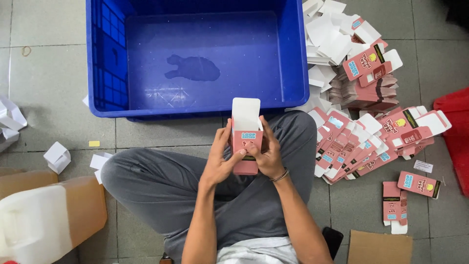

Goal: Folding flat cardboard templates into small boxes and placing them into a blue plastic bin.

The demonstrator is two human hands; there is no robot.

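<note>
A: In the head view, both hands met at frame centre. The left hand [221, 161] and right hand [266, 156] were each curled shut around a pink carton [245, 146], its white top flap standing open above the fingers.

B: Where did it sit against the rest?

A: Just below the blue crate [195, 54], which filled the upper middle. Flat cartons [361, 142] lay fanned at right.

B: The risk?

A: Probably a crushed panel, if the thumbs pressed too hard on thin card, or a creased flap if tucked askew. A loose elbow could also have scattered the stack at right.
</note>
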